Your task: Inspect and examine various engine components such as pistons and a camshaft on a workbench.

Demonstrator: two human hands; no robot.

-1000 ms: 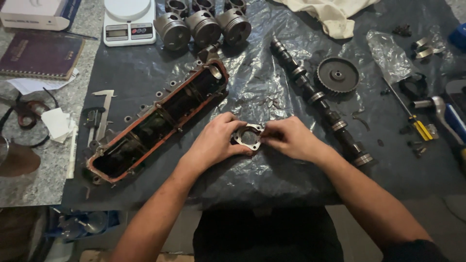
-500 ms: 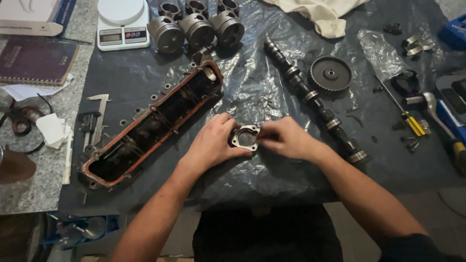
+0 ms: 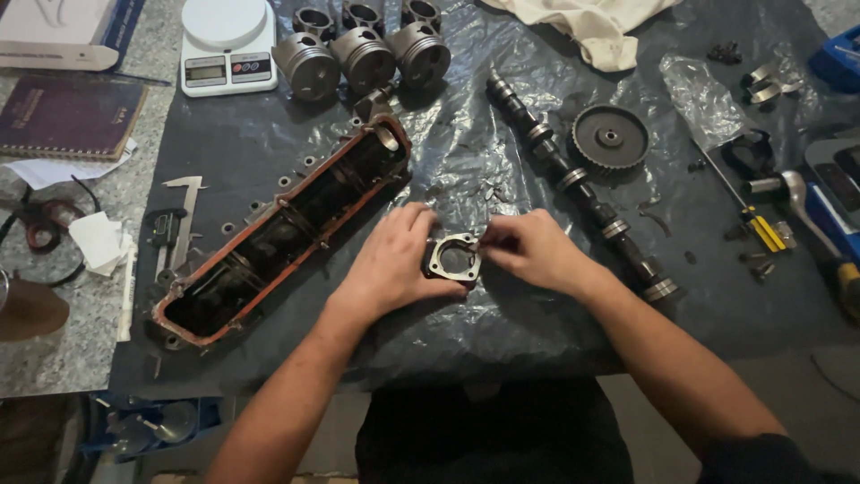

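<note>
My left hand (image 3: 392, 262) grips a small square metal flange (image 3: 452, 260) with a round bore, holding it just above the black plastic sheet (image 3: 502, 323). My right hand (image 3: 528, 248) pinches the flange's upper right corner with thumb and fingertips. Left of my hands lies a long rust-red cam housing (image 3: 278, 231), open side up and set diagonally. A dark camshaft (image 3: 578, 188) runs diagonally to the right of my right hand, with a toothed pulley (image 3: 610, 137) beside it.
Three pistons (image 3: 361, 56) stand at the back next to a white digital scale (image 3: 226, 45). A caliper (image 3: 175, 224) and a notebook (image 3: 67, 116) lie left. A yellow-handled screwdriver (image 3: 748, 215), a ratchet (image 3: 806, 202) and a pale cloth (image 3: 591, 27) lie right.
Both hands have stayed on the flange, with the right fingers shifting slightly on its corner. The view has tilted a little, so the table contents sit lower in frame.
</note>
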